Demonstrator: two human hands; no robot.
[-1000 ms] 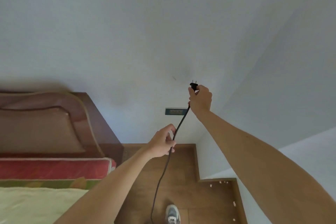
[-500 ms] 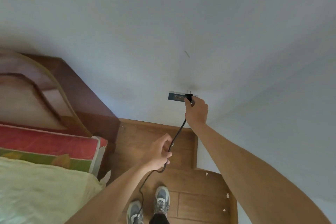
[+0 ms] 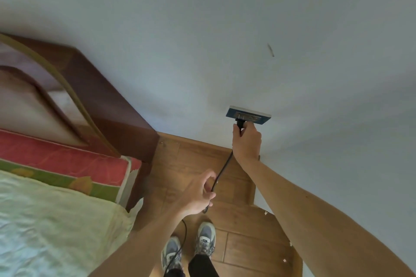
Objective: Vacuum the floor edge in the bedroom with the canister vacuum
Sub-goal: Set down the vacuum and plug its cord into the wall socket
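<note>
Black plug (image 3: pixel 239 123) at wall socket (image 3: pixel 247 115), pinched in right hand (image 3: pixel 246 143); cord (image 3: pixel 222 171) curled inside left hand (image 3: pixel 198 193). Power stage only; floor edge (image 3: pixel 193 139) vacuuming not yet begun.

The plug (image 3: pixel 239 122) touches the wall socket (image 3: pixel 258 117), with the right hand (image 3: pixel 246 141) gripping it just below. The cord (image 3: pixel 222 171) runs down-left of the socket into the left hand (image 3: pixel 198 193). The bed (image 3: pixel 56 209) lies well left of the socket.

The right arm stretches nearly straight from the lower right to right of centre, where the right hand (image 3: pixel 246 141) pinches a plug (image 3: pixel 239 123). Below centre, the left hand (image 3: pixel 198 193) curls loosely round the cord (image 3: pixel 221 171).
</note>
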